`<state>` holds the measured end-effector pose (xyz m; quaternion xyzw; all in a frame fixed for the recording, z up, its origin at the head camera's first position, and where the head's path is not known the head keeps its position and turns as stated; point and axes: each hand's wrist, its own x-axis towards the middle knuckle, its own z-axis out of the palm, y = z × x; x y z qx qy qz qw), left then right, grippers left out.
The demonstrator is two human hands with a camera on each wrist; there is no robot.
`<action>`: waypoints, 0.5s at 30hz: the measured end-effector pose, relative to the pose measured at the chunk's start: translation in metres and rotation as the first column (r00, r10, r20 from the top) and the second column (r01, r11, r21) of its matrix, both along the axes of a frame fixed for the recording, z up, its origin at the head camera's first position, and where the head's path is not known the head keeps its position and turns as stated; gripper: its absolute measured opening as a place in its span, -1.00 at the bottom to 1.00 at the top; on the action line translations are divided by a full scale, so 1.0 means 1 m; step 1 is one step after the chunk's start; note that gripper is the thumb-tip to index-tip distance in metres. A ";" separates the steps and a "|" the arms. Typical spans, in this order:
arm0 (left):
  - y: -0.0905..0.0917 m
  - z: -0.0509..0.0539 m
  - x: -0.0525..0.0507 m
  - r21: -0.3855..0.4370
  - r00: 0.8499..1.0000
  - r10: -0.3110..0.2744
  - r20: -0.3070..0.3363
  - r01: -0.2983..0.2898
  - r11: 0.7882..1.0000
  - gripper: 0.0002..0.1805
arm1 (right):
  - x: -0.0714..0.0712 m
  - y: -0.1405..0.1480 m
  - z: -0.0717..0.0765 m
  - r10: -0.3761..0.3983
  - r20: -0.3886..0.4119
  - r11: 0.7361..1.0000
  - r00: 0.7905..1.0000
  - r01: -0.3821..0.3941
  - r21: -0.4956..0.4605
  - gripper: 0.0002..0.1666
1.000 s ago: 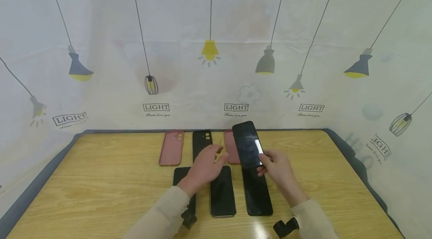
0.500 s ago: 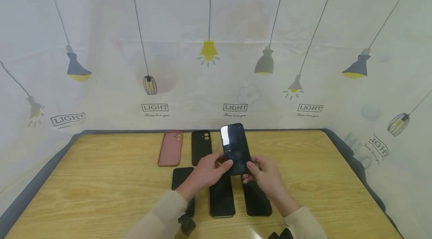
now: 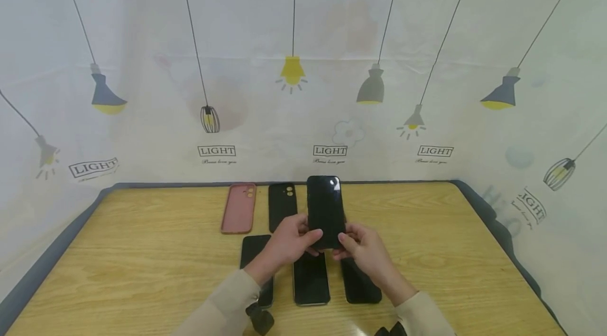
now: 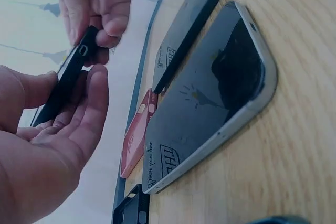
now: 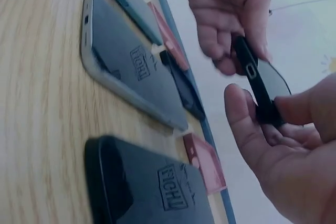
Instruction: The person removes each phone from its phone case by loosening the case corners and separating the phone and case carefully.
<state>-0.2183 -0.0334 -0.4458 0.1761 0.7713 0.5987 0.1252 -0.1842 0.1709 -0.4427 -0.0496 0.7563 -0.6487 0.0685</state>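
Both hands hold a dark-screened phone in a black case [image 3: 326, 209], raised over the table with its screen towards the head camera. My left hand [image 3: 290, 241] grips its lower left side, thumb on the front edge and fingers behind. At the lower right side, my right hand [image 3: 367, 252] pinches it in the same way. A port opening shows in the case's bottom edge in both wrist views. Beneath lie three dark phones: a left phone [image 3: 256, 254], a middle phone [image 3: 311, 280] with a silver edge, and a right phone [image 3: 361, 283], each partly covered by hands or arms.
Along the table's back lie a pink phone case [image 3: 238, 208] and a black phone case [image 3: 282, 204]. A second pink case [image 5: 207, 163] shows in the right wrist view, hidden behind the raised phone from the head. A printed cloth [image 3: 265, 130] hangs behind the wooden table [image 3: 142, 262].
The phone has moved left and turned from tilted to nearly straight. My left hand, empty a second ago, now grips its left side; my right hand has kept its hold.
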 end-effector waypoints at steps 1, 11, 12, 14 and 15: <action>0.000 0.000 0.000 0.031 1.000 -0.006 0.030 0.005 1.000 -0.76 | -0.001 0.001 0.000 0.006 -0.004 1.000 1.000 -0.006 0.018 -0.72; 0.004 -0.002 0.008 0.040 0.994 -0.053 0.101 0.049 0.998 -0.83 | -0.022 0.019 0.001 -0.099 -0.068 0.979 0.993 0.110 0.172 -0.58; 0.004 -0.002 0.009 0.048 0.993 -0.058 0.101 0.053 0.997 -0.83 | -0.025 0.021 0.002 -0.102 -0.078 0.979 0.992 0.114 0.168 -0.58; 0.006 -0.003 0.011 0.062 0.992 -0.071 0.099 0.065 0.996 -0.82 | -0.032 0.025 0.006 -0.101 -0.091 0.983 0.991 0.113 0.145 -0.58; 0.007 -0.003 0.012 0.068 0.992 -0.077 0.099 0.071 0.995 -0.82 | -0.035 0.027 0.007 -0.098 -0.096 0.985 0.991 0.110 0.135 -0.58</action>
